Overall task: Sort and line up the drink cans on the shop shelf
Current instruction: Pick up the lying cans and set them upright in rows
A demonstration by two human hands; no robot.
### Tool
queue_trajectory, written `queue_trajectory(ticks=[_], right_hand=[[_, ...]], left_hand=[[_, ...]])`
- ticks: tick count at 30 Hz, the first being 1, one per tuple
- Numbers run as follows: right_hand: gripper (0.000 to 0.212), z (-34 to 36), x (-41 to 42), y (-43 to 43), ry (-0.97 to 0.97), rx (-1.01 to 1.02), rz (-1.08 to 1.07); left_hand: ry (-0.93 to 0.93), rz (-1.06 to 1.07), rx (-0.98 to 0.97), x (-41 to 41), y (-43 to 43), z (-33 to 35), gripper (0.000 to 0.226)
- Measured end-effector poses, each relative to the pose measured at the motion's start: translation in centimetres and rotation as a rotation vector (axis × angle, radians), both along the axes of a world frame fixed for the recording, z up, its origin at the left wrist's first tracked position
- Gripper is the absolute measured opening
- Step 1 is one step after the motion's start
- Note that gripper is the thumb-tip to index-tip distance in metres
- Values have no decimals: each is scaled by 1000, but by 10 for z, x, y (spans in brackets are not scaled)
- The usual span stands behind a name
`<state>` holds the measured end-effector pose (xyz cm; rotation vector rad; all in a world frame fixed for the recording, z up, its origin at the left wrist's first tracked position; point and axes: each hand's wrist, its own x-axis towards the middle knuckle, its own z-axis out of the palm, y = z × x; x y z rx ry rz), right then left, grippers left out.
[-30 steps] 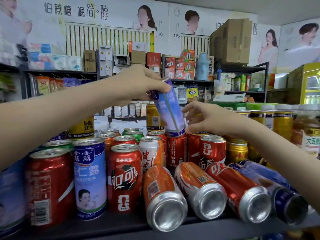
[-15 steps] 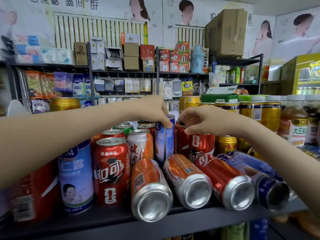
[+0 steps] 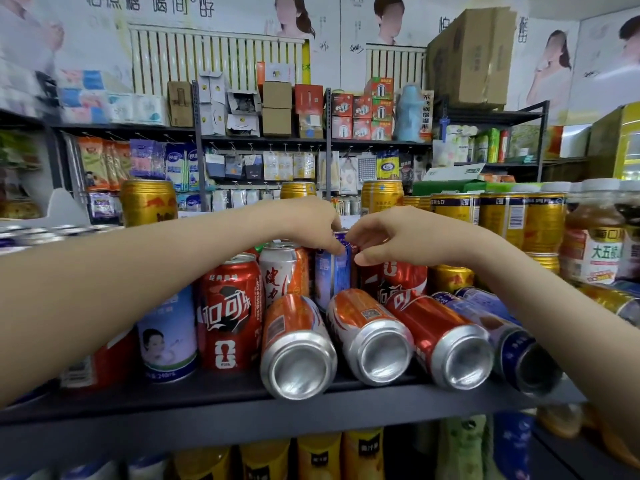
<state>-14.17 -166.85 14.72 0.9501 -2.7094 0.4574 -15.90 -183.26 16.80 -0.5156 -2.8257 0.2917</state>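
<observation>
1. On shelf (image 3: 207, 400), mid-row: blue can (image 3: 331, 275), upright between white-orange can (image 3: 282, 271) and red can (image 3: 401, 282); left hand (image 3: 304, 226) pinches its rim.
2. Right hand (image 3: 394, 237): curled beside that rim; grasp unclear.
3. Front edge: four toppled cans (image 3: 298, 348), bases outward.

On the shelf, a red can (image 3: 230, 313) reads "口可乐", a white-and-orange can (image 3: 282, 271) "健力", a pale blue can (image 3: 168, 337) "240mL"; a bottle (image 3: 597, 252) label shows "大五"; the wall poster (image 3: 166, 15) "喝简·醇".

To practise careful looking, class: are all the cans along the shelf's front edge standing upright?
No, the orange can and three beside it lie on their sides, bases facing the camera.
</observation>
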Motion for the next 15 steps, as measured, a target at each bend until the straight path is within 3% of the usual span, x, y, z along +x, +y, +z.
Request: queue_trajectory(ticks=[5, 9, 13, 15], right_hand=[[43, -1, 34, -1, 81, 100, -32], [62, -21, 74, -3, 165, 134, -108], [78, -65, 105, -11, 293, 131, -248], [76, -91, 111, -17, 383, 86, -347]], left_hand=[[88, 2, 34, 46, -2, 7, 48], [143, 13, 43, 99, -9, -4, 40], [285, -80, 250, 150, -17, -30, 38], [328, -104, 377, 168, -20, -49, 37]])
